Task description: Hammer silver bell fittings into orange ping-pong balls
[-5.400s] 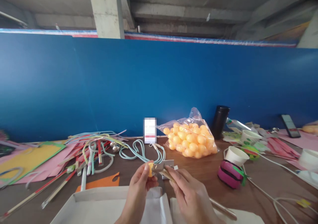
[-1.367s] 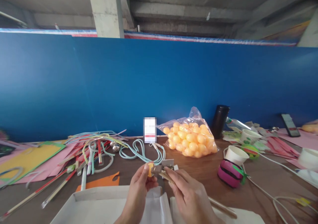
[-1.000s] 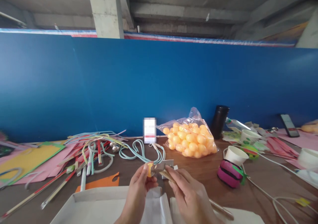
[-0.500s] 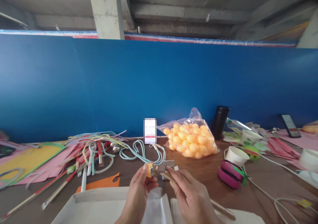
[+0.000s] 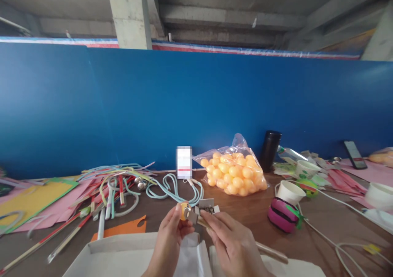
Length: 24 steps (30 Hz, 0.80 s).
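My left hand (image 5: 172, 230) pinches a small round orange thing (image 5: 183, 211), perhaps a ball like those in the bag, between thumb and fingers. A wooden-handled hammer (image 5: 272, 252) lies in the closed fingers of my right hand (image 5: 235, 240), its handle running out past the hand to the right. The hammer's metal head is against or just in front of the orange thing; contact is hard to tell. Just behind my right fingertips stands a small open box (image 5: 205, 203) with little dark metal pieces inside, too small to name.
A shallow white box (image 5: 123, 244) lies in front of me. Behind are light-blue cord (image 5: 167, 189) and a clear bag of orange balls (image 5: 231, 176). Tubes and sticks (image 5: 119, 191) lie left. Right are a black bottle (image 5: 270, 150), paper cup (image 5: 290, 191), magenta pouch (image 5: 281, 215) and white cable (image 5: 322, 238).
The hammer's metal head has shifted slightly down and forward of the orange thing. The small box's dark contents now show. Both hands keep their grips; the view has shifted slightly.
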Motion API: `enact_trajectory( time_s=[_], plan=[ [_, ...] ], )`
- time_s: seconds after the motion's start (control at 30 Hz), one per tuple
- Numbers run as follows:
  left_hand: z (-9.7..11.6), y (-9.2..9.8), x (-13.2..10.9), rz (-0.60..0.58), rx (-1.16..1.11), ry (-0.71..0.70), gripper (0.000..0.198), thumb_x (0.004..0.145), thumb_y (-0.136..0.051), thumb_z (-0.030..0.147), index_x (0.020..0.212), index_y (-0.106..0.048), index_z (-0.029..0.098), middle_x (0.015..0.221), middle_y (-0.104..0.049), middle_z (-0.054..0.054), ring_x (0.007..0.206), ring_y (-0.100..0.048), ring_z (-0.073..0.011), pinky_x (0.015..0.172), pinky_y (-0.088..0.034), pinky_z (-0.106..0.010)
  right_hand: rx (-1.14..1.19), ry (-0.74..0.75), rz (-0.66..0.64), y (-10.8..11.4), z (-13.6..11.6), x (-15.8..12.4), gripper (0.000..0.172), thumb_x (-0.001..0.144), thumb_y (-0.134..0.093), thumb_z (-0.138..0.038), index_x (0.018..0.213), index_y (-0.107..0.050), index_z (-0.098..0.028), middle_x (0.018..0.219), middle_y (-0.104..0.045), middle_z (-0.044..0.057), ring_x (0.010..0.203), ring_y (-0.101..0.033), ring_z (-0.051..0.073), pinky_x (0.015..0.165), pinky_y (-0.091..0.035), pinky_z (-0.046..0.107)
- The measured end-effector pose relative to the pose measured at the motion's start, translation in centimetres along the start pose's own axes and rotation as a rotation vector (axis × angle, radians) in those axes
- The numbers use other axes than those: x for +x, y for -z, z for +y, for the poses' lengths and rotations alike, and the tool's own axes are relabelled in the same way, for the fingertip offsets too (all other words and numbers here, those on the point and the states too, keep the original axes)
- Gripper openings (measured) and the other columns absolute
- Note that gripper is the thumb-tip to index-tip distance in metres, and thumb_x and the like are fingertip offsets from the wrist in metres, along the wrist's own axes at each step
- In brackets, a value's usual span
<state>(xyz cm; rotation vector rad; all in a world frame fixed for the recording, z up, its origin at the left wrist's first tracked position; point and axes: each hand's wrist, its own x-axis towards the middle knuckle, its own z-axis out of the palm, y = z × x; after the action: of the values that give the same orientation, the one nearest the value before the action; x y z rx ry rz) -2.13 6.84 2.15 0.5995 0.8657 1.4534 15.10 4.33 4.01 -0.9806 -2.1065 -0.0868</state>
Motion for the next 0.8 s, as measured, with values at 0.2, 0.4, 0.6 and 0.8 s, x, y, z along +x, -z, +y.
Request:
enact_trajectory(
  time_s=[0.2, 0.4, 0.6, 0.8],
  plan=[
    [-0.1, 0.13, 0.1, -0.013, -0.007, -0.01, 0.033, 0.069, -0.073, 0.041, 0.084, -0.068, 0.013, 0.071, -0.065, -0.004, 0.058, -0.058, -0.0113, 0.055, -0.05, -0.024, -0.025, -0.014, -0.03, -0.01, 0.14, 0.02, 0.043, 0.089, -0.045, -0.011, 0.129, -0.05, -0.025, 0.09, -0.065, 0.007, 0.077, -0.065, 0.019, 0.068, -0.055, 0.03],
    [-0.06, 0.17, -0.03, -0.049, 0.005, -0.012, 0.03, 0.073, -0.07, 0.041, 0.084, -0.067, 0.013, 0.074, -0.065, -0.005, 0.061, -0.058, -0.0119, 0.056, -0.049, -0.023, -0.044, 0.003, -0.02, 0.1, -0.15, 0.13, 0.043, 0.087, -0.045, -0.011, 0.127, -0.053, -0.026, 0.09, -0.066, 0.006, 0.076, -0.065, 0.019, 0.068, -0.055, 0.029],
    [-0.12, 0.21, -0.01, -0.034, 0.023, -0.02, 0.029, 0.072, -0.07, 0.041, 0.084, -0.067, 0.014, 0.076, -0.065, -0.004, 0.062, -0.057, -0.0122, 0.055, -0.048, -0.023, -0.034, 0.026, -0.003, 0.37, -0.38, 0.38, 0.046, 0.086, -0.046, -0.009, 0.128, -0.052, -0.026, 0.09, -0.067, 0.006, 0.076, -0.066, 0.019, 0.066, -0.055, 0.029],
    [0.25, -0.14, -0.36, -0.021, 0.013, -0.012, 0.03, 0.07, -0.071, 0.041, 0.084, -0.068, 0.015, 0.076, -0.066, -0.005, 0.064, -0.058, -0.0131, 0.056, -0.047, -0.023, -0.036, 0.075, -0.014, 0.34, -0.34, 0.29, 0.053, 0.083, -0.045, -0.004, 0.131, -0.049, -0.026, 0.092, -0.067, 0.006, 0.076, -0.066, 0.02, 0.065, -0.055, 0.032]
  ],
)
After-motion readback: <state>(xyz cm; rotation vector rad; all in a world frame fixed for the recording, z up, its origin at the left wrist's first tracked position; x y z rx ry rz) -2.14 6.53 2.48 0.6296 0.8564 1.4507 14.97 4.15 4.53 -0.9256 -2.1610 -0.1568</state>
